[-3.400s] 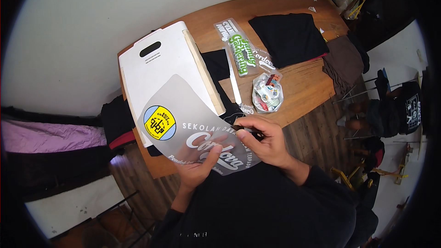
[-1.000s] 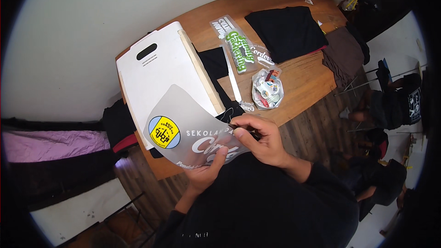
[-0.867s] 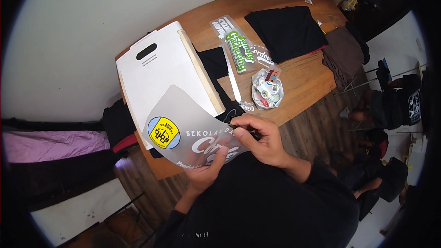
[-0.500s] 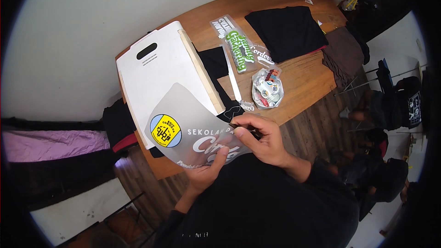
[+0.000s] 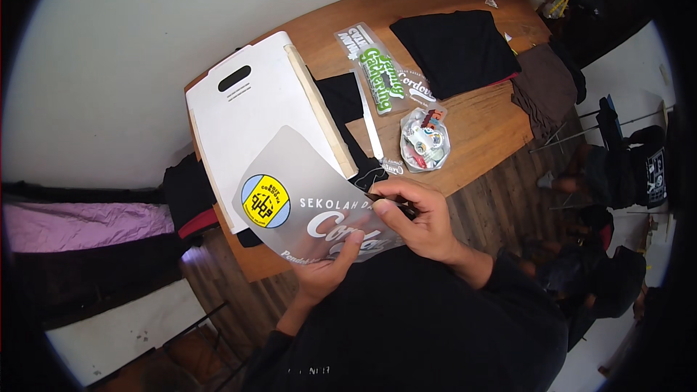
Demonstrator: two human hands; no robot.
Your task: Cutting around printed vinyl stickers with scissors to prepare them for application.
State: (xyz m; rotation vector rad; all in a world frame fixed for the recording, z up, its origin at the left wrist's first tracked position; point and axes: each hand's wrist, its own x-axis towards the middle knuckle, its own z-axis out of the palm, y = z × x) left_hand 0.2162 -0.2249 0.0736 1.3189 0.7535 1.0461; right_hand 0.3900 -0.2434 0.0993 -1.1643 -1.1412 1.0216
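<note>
A translucent plastic transfer film (image 5: 290, 156), printed with a round yellow-and-blue emblem and white lettering, is held up and tilted in front of me. My left hand (image 5: 327, 272) grips its lower edge, thumb on top and the other fingers behind. At the film's right edge, my right hand (image 5: 428, 225) is closed around a small, dark, thin tool (image 5: 372, 197). Its tip meets the film beside the lettering; most of the tool is hidden by my fingers, so its kind is unclear. Behind the film stands a white board-like platform (image 5: 254, 116) with an oval slot.
On the wooden table (image 5: 479, 152) lie more printed films (image 5: 381, 80), a white strip (image 5: 370, 127), folded black cloth (image 5: 454, 51) and brown cloth (image 5: 544, 91). A clear tub (image 5: 425, 141) holds small stickers. Other people sit at the right. Pink fabric (image 5: 87, 226) hangs at the left.
The view has shifted very slightly. Both hands keep their grip, and the dark tool stays at the film's right edge.
</note>
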